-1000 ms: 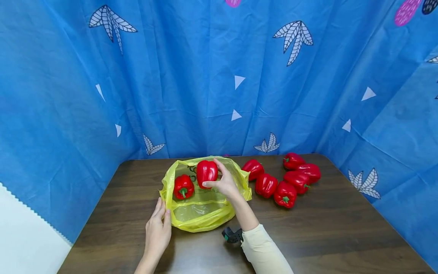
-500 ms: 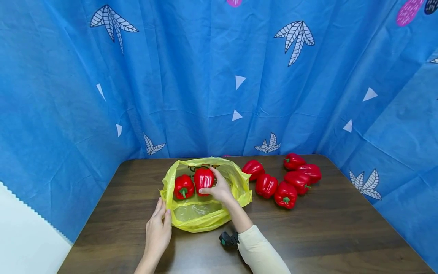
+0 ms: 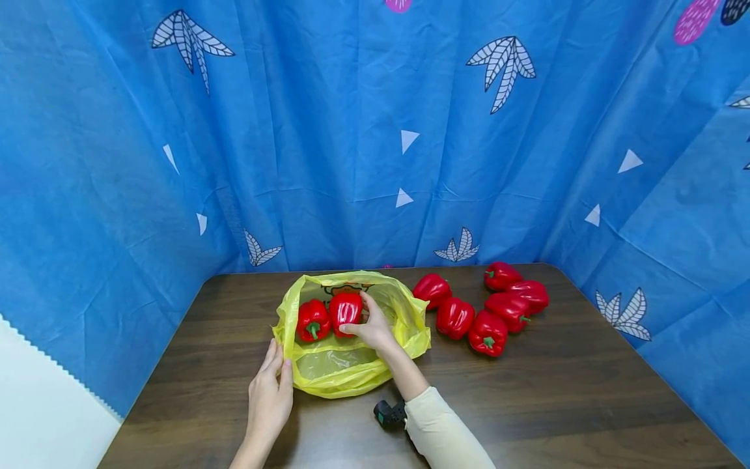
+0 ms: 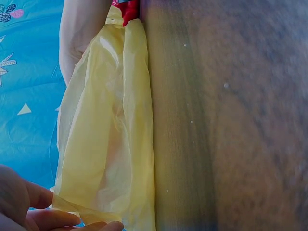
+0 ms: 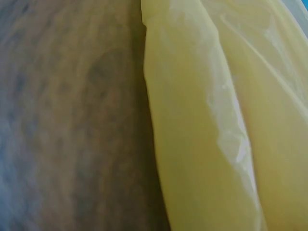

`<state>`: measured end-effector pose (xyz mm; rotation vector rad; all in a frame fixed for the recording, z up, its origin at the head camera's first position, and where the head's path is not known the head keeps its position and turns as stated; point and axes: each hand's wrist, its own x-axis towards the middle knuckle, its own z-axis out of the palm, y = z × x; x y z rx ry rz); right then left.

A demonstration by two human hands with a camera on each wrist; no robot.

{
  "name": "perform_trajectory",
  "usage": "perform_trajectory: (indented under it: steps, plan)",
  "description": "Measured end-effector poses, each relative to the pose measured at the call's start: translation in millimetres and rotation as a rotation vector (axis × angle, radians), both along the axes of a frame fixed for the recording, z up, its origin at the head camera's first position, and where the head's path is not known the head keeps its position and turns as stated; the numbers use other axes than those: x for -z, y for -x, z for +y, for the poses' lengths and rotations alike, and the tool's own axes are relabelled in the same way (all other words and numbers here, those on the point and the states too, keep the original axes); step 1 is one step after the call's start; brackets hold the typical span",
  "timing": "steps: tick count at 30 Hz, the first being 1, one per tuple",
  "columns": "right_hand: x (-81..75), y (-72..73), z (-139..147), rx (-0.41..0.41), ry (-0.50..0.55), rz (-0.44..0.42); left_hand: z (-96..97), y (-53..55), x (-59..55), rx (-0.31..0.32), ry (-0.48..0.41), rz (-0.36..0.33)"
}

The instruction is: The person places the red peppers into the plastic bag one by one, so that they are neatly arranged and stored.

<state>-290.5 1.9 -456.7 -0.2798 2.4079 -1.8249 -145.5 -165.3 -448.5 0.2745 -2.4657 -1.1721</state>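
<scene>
A yellow plastic bag (image 3: pixel 336 384) lies on the table with its mouth spread wide toward me. My left hand (image 3: pixel 269 394) pinches the bag's left edge between thumb and fingers; in the left wrist view the fingers (image 4: pixel 48 219) show at the rim. Inside the bag, my right hand (image 3: pixel 377 326) grips a red bell pepper (image 3: pixel 344 312), thumb on its near side and fingers round its right. Just left of it, a second red bell pepper (image 3: pixel 313 320) rests in the bag, green stem toward me. The right wrist view shows only the bag's side (image 5: pixel 192 120) and table; the hand is hidden there.
Several more red bell peppers (image 3: pixel 488 333) lie on the dark wooden table (image 3: pixel 556 404) to the right of the bag, the nearest (image 3: pixel 432 290) right beside its rim. A blue patterned curtain (image 3: pixel 351 130) stands behind the table. A black device (image 3: pixel 389 413) sits at my right wrist.
My right hand has lowered the bell pepper into the bag and shifted slightly left, so it now sits beside the other one. The left hand has stayed at the bag's edge.
</scene>
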Motion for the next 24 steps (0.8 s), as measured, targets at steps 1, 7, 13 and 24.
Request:
perform_trajectory:
  steps: [1,7,13,24]
  plan:
    - [-0.1,-0.1,0.0,0.001,-0.002,0.000,0.0,0.0,0.1,0.001,0.000,0.000]
    - [-0.6,0.2,-0.1,0.005,0.000,-0.011,0.1,0.7,1.0,-0.003,0.001,0.000]
    - [-1.1,-0.3,-0.1,-0.006,-0.023,-0.019,0.2,0.8,1.5,-0.005,0.002,0.006]
    - [-22.7,-5.8,3.3,-0.034,-0.033,-0.016,-0.4,0.8,1.1,0.003,-0.002,-0.008]
